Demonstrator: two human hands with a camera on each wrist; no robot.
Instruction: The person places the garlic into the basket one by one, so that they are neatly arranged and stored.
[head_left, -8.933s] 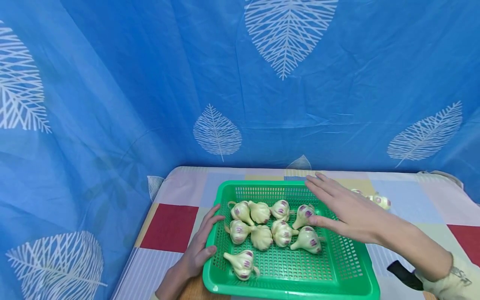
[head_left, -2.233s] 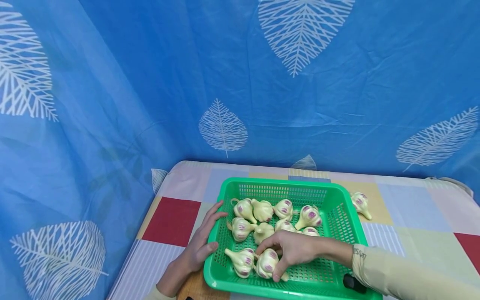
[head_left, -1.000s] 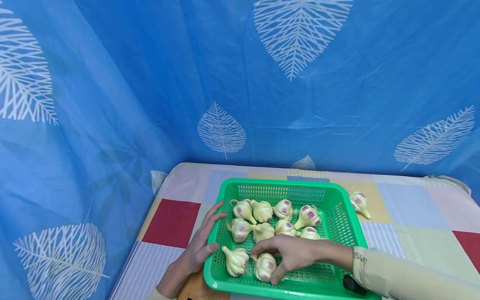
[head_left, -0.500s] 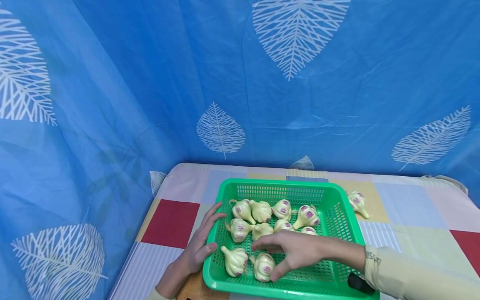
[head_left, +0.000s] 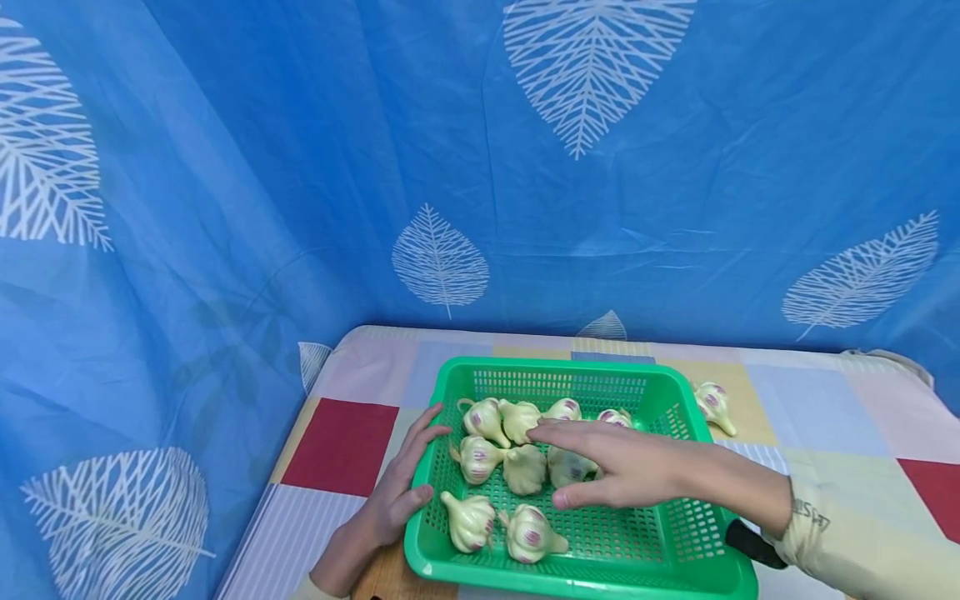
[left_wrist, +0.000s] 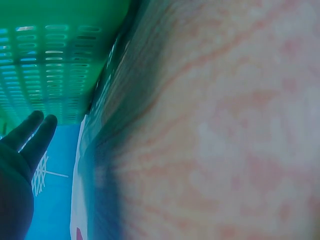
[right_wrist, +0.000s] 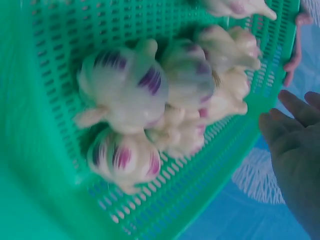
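A green plastic basket (head_left: 581, 583) holds several garlic bulbs with purple streaks, set roughly in rows. Two garlic bulbs lie side by side in the front row, one at the left (head_left: 471, 523) and one to its right (head_left: 529, 533). My right hand (head_left: 622, 462) hovers over the basket, fingers extended and holding nothing, and hides part of the bulbs below it. In the right wrist view that hand (right_wrist: 295, 145) is apart from the bulbs. My left hand (head_left: 397, 492) rests against the basket's left side with its fingers straight.
One more garlic bulb (head_left: 714, 406) lies on the checked tablecloth (head_left: 817, 408), just outside the basket's right rim. A blue curtain (head_left: 675, 167) with white leaf prints hangs behind and at the left. Brown wood (head_left: 408, 575) shows at the front left.
A garlic bulb has been added to the basket's front row, and one fewer lies on the cloth. My right hand has let go of it and moved up and right. My left hand stays put.
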